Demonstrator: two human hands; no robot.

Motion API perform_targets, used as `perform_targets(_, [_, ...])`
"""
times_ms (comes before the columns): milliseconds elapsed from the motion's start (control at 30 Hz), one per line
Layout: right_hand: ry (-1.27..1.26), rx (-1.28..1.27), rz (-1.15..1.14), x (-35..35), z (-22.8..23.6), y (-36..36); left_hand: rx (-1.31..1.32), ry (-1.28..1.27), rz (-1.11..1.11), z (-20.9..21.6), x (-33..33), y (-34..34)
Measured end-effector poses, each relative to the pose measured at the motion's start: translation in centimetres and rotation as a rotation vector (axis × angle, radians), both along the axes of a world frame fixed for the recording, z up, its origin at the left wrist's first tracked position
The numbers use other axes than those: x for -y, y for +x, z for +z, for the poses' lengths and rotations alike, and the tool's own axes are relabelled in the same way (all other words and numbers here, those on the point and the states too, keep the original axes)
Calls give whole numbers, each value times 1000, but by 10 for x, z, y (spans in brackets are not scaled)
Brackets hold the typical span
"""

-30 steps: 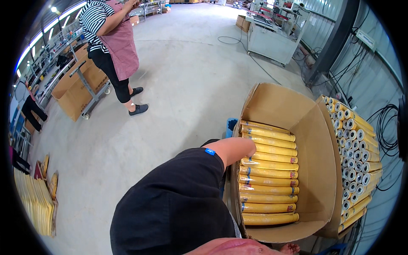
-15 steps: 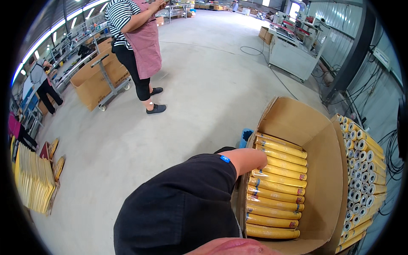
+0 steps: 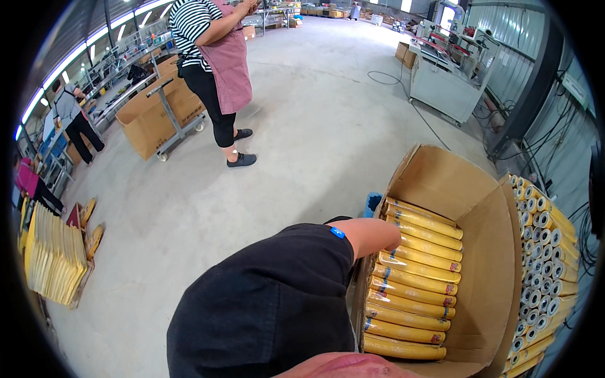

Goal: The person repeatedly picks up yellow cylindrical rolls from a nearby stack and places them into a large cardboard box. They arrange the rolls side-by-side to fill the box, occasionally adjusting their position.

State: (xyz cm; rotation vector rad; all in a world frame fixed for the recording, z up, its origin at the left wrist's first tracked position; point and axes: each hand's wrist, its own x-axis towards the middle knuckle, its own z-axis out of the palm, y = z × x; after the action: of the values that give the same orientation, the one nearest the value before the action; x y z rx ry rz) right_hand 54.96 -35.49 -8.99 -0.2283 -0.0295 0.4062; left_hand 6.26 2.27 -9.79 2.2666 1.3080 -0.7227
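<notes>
My left arm, in a short black sleeve, reaches over the near-left wall of an open cardboard box. My left hand is down at the left ends of the yellow tubes lying in it. The forearm and wrist hide its fingers, so whether it grips a tube cannot be seen. The tubes look plastic-wrapped and glossy, with small coloured prints, and lie side by side in a row along the box. My right hand is out of view.
Right of the box, more yellow tubes are stacked with hollow ends showing. A blue container stands by its left corner. A person in a pink apron stands ahead near a carton on a trolley. Yellow sheets are piled far left.
The whole view has shifted slightly, so the room and box appear a little further right. My left arm stays over the box at nearly the same tubes.
</notes>
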Motion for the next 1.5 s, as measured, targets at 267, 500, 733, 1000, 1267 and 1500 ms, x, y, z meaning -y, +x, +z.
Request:
perform_targets(267, [139, 490, 297, -4, 10, -13, 163, 65, -319, -44, -19, -40])
perform_targets(500, [-111, 47, -102, -17, 36, -27, -26, 49, -423, -19, -23, -25])
perform_targets(733, [197, 69, -202, -33, 89, 8, 89, 121, -530, -18, -21, -42])
perform_targets(1000, [-236, 94, 26, -113, 119, -85, 1155, 522, -191, 152, 64, 65])
perform_targets(1267, [-459, 766, 691, -147, 153, -240, 1254, -83, -322, 165, 108, 158])
perform_targets(1500, [-1305, 1399, -79, -113, 152, -182, 1255, -46, 207, 104, -101, 106])
